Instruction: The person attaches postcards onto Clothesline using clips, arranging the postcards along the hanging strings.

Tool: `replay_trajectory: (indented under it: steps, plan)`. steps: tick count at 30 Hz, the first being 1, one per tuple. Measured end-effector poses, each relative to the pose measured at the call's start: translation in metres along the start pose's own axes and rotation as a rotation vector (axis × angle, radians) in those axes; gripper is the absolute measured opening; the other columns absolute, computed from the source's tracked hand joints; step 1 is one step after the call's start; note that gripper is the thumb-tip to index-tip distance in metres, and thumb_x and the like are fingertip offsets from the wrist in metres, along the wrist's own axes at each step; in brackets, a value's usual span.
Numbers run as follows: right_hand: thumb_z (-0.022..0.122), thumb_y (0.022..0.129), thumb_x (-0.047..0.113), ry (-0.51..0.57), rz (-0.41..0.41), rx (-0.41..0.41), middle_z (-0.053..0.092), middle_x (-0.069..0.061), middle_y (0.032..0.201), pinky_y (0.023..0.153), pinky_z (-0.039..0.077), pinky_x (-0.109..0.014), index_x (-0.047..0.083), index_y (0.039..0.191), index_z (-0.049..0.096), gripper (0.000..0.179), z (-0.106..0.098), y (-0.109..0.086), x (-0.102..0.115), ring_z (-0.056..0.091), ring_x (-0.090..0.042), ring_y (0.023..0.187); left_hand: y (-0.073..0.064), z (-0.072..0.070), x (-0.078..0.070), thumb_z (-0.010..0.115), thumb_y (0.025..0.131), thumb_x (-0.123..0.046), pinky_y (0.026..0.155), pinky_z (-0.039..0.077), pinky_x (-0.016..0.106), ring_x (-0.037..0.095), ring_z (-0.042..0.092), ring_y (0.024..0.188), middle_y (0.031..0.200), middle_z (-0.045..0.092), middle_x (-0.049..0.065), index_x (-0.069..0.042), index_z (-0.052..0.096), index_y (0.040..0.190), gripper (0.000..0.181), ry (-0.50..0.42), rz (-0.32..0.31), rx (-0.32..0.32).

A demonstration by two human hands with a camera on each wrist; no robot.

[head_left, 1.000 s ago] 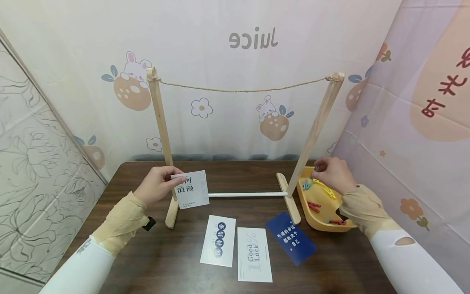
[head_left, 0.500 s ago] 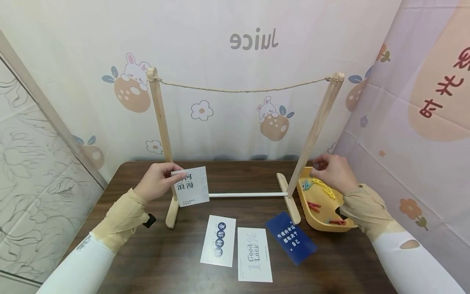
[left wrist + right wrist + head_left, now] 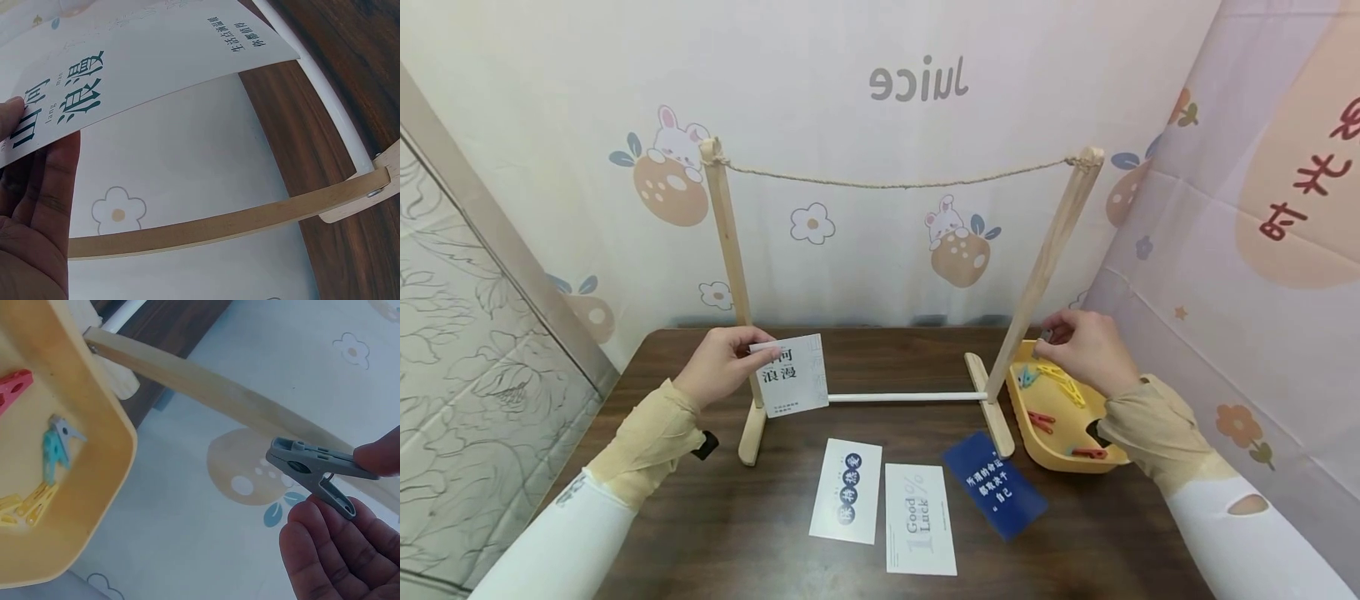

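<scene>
My left hand (image 3: 721, 364) pinches a white postcard (image 3: 792, 375) by its upper left corner, thumb on the printed face. The postcard (image 3: 144, 62) carries dark characters and stands in front of the stand's left post. Over the back of a yellow basket (image 3: 1037, 446), my right hand (image 3: 1093, 350) pinches a grey clothespin (image 3: 312, 467) between thumb and fingers. In the right wrist view the thumb lies on one handle and the fingertips on the other. Inside the basket lie several more clothespins: red ones (image 3: 1041, 422), yellow ones (image 3: 1062, 385) and a teal one (image 3: 1027, 377).
A wooden stand with a left post (image 3: 730, 242) and right post (image 3: 1045, 267) bears a slack twine line (image 3: 902, 186). A white bar (image 3: 906, 397) joins its feet. Two white cards (image 3: 846, 517) (image 3: 920, 542) and a blue card (image 3: 995, 485) lie on the brown table (image 3: 715, 517).
My left hand and the postcard have risen slightly. The right hand has lifted a little above the basket, and the grey clothespin shows more clearly in its fingers.
</scene>
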State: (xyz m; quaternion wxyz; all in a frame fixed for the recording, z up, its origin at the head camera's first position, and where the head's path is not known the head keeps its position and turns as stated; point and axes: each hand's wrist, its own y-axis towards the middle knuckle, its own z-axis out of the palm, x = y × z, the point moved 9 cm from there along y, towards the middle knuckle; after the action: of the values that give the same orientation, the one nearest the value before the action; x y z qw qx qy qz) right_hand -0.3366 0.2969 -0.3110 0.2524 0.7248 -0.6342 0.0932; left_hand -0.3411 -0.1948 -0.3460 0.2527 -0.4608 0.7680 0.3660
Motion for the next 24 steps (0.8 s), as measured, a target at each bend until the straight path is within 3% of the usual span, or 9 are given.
replay_trajectory:
  steps: [18,24]
  plan:
    - [0.082,0.091,0.013,0.011,-0.068,-0.04,0.08,-0.016,0.092,0.067,0.052,-0.021,-0.003,0.109,0.078,0.025,-0.01,-0.009,0.031,0.072,-0.02,0.08,0.007,-0.008,-0.008,0.078,0.101,-0.011,0.065,0.052,0.021,0.011,0.066,0.076,0.096,0.081,0.015,0.002,0.08,0.104,0.013,0.008,-0.006,-0.009]
    - [0.083,0.091,0.014,0.026,-0.07,-0.023,0.08,-0.017,0.094,0.067,0.054,-0.021,-0.005,0.113,0.077,0.029,-0.013,-0.013,0.041,0.075,-0.025,0.084,0.008,-0.011,-0.013,0.078,0.101,-0.009,0.066,0.053,0.02,0.013,0.067,0.077,0.097,0.081,0.017,0.002,0.08,0.103,0.012,0.012,0.005,-0.012]
